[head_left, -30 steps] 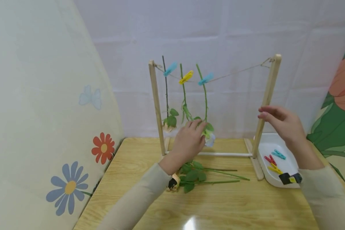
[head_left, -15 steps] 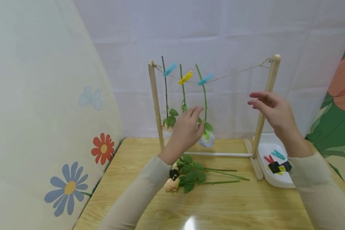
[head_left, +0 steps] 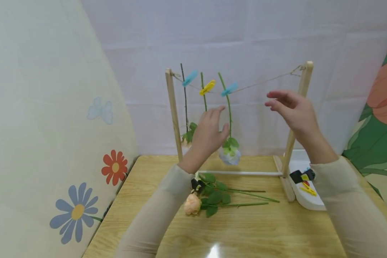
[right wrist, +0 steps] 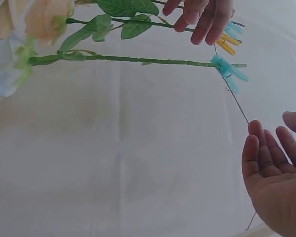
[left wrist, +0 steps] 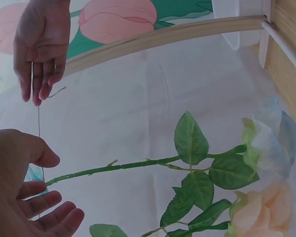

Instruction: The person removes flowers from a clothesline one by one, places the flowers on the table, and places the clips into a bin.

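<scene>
Roses point(head_left: 230, 157) hang clipped — both hands point(head_left: 209, 132) point(head_left: 295, 113) raised near them, loosely curved, holding nothing.

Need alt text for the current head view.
A person's left hand and right hand, apparently empty, are raised before a wooden frame; three flower stems hang from its string by clothespins. More flowers lie on the table, and a white tray with more clothespins stands at right.

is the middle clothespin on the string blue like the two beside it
No, the middle clothespin is yellow, while the light blue clothespins sit on either side of it along the string.
</scene>
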A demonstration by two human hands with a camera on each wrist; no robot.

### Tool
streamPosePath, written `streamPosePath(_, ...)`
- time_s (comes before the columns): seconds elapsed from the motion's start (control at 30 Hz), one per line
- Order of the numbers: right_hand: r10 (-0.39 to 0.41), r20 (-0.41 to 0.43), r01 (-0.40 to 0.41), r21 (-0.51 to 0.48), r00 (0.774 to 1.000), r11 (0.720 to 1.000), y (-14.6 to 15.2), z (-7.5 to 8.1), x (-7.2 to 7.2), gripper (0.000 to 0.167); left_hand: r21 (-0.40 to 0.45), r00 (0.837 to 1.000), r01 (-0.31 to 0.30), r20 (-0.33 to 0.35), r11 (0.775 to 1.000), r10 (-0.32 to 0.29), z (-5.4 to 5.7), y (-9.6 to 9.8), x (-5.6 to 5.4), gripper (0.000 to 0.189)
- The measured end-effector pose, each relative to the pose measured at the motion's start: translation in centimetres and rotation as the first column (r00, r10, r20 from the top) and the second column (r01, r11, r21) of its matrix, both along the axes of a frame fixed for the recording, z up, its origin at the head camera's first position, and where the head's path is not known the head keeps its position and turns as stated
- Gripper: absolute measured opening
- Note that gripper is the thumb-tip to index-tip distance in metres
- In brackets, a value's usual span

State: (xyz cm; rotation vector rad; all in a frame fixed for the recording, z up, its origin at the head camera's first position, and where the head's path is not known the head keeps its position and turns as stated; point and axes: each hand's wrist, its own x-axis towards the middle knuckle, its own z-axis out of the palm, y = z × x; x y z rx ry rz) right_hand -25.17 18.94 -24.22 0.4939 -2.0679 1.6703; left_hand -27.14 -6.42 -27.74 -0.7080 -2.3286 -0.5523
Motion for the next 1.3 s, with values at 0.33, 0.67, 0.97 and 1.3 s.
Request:
streamPosePath(0.33,0.106,-0.021,-0.108,-0.155,0.994,0.982,-1.9,1.6,-1.9,0.027,0.272,0.96,0.005,0.268,0.962,-0.08,1.2,0.8,-1.7,0.055)
streamPosePath(0.67,0.135,-0.014,-0.135,-0.205,0.991,0.969,-4.0,2.7,-3.3,0.034,0.5,0.899,-0.003,0.38,0.866,-0.216,1.2,1.6,-2.9,0.053)
streamPosePath(0.97,0.151,0.04,-0.14,-0.197,0.988,0.97,-5.3,3.4,-4.1,0.036,0.551,0.893,0.001,0.376,0.835,-0.249,0.8,2.1,-3.1,0.047)
streamPosePath(1.3,0.096,0.06,-0.089,-0.112,0.994,0.99,-6.5,3.5,-4.8,0.036,0.544,0.907,0.004,0.351,0.839,-0.232,0.1,2.3,-3.1,0.036)
